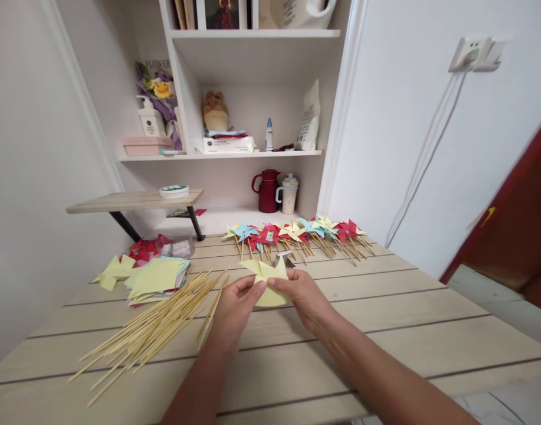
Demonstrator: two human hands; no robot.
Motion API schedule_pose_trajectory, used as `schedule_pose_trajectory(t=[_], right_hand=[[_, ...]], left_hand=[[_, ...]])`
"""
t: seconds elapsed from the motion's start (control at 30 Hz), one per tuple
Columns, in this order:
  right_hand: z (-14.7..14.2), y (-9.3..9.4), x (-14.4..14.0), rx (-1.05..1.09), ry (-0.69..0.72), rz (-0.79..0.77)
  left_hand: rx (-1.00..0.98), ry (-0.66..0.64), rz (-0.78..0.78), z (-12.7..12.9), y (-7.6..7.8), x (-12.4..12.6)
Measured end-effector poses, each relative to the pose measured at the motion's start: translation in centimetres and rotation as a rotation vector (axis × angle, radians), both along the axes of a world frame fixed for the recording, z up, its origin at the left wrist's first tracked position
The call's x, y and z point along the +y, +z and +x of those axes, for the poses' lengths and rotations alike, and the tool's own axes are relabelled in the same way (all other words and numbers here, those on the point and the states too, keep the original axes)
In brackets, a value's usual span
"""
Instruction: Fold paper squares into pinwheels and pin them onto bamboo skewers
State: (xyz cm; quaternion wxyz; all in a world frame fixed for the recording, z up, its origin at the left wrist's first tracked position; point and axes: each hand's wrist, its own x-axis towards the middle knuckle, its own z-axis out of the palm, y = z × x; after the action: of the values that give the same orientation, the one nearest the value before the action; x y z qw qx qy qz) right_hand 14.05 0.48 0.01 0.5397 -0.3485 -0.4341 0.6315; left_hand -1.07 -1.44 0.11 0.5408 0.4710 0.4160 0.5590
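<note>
So, quick rundown of what you've got going here:

Left hand (235,302): fingers pinched on the left side of the yellow paper piece (267,283), thumb on top.

Right hand (302,295): gripping the same paper from the right, fingertips meeting your left ones near the middle.

Paper: held just above the wooden table (385,319), points sticking up, looks part-folded into a pinwheel shape.

Skewers (157,327): loose bamboo pile just left of your left wrist, fanned toward the table edge.

Paper stack (157,278): yellow squares on mixed colours, beyond the skewers.

Finished pinwheels (297,233): a row at the back of the table, well apart from your hands.

Risk 1: I'd say the folded corners could spring open if either pinch slackens, since only your fingertips hold them.

Risk 2: your left forearm sits near the skewers, so a sweep that way would probably roll some off the table.
</note>
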Motion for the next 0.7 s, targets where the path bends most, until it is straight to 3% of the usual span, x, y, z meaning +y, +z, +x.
schedule_pose_trajectory(t=[0.17,0.7], right_hand=[[-0.2,-0.2,-0.1,-0.031,0.018,-0.006],[-0.5,-0.3,-0.5,-0.003,0.036,-0.047]], left_hand=[[-0.030,0.060,-0.064,-0.1,-0.2,0.1],[0.012,0.041,-0.092,-0.2,-1.1,0.4]])
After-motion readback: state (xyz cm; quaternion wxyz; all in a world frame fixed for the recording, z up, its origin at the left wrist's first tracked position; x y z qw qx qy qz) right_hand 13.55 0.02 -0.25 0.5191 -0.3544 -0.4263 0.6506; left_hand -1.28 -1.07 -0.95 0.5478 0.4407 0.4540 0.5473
